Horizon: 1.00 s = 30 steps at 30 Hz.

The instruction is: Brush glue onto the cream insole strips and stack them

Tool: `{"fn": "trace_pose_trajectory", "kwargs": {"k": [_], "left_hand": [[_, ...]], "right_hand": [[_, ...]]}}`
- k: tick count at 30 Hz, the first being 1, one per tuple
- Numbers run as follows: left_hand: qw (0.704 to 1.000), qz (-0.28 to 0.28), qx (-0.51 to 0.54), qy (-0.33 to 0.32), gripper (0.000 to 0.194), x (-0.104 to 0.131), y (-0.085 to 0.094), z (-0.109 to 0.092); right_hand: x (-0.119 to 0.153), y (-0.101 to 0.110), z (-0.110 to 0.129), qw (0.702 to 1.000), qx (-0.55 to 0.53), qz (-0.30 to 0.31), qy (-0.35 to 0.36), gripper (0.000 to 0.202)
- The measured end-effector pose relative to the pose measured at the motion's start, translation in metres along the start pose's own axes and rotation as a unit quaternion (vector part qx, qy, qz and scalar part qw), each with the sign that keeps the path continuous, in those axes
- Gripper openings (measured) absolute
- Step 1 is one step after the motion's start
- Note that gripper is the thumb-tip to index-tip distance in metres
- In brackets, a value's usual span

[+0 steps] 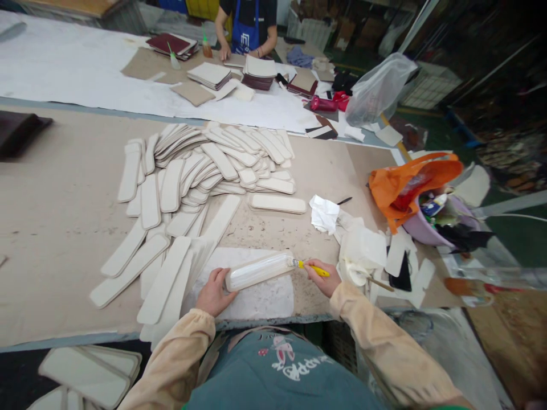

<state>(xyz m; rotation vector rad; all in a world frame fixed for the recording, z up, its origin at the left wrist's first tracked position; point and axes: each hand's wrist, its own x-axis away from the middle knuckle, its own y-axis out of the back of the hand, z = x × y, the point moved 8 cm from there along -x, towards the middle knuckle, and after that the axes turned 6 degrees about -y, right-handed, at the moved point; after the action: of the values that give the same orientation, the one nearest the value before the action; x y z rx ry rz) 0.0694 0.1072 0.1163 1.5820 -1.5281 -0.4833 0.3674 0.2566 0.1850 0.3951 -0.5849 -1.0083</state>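
My right hand (pixel 323 277) is closed around the yellow handle of a brush (pixel 316 270). Its bristles touch the right end of a long, rounded off-white strip (pixel 260 270), which has wet, shiny white streaks along its face. With thumb and fingers, my left hand (pixel 215 293) grips the strip's left end. Under the strip lies a whitish sheet (pixel 273 299) on the tabletop. Just left of my left hand, more pale strips (pixel 164 282) overlap in a fan. A large heap of similar strips (pixel 213 159) lies farther back.
A white tub (pixel 363 250) with a stick stands right of my right hand, near crumpled white paper (pixel 323 214). An orange bag (pixel 410 182) and a lilac basin (pixel 431 228) sit at the right edge. Across the table, a person in a blue apron (pixel 245 28) works beside stacked panels (pixel 209 75).
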Motion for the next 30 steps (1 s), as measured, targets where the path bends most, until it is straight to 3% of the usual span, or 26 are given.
{"fn": "trace_pose_trajectory", "kwargs": {"k": [4,10,15,22,30], "left_hand": [[1.000,-0.009,-0.002,-0.010,0.063,0.001,0.003,-0.003],[1.000,-0.011,0.002,-0.012,0.066,0.002,0.003,-0.003],[1.000,-0.017,0.006,-0.014,0.067,0.003,0.002,-0.002],[1.000,-0.019,0.003,-0.021,0.067,0.001,0.001,0.000],[1.000,-0.005,-0.001,-0.014,0.063,0.000,-0.001,0.002]], "right_hand": [[0.004,-0.028,0.019,0.997,-0.073,0.016,-0.007,0.027],[0.001,-0.113,0.055,0.971,-0.197,0.127,-0.035,0.028],[-0.009,-0.146,0.075,0.969,-0.188,0.159,-0.029,0.025],[-0.015,-0.156,0.065,0.972,-0.172,0.152,-0.041,0.023],[-0.014,-0.113,0.029,0.976,-0.179,0.089,-0.088,0.025]]}}
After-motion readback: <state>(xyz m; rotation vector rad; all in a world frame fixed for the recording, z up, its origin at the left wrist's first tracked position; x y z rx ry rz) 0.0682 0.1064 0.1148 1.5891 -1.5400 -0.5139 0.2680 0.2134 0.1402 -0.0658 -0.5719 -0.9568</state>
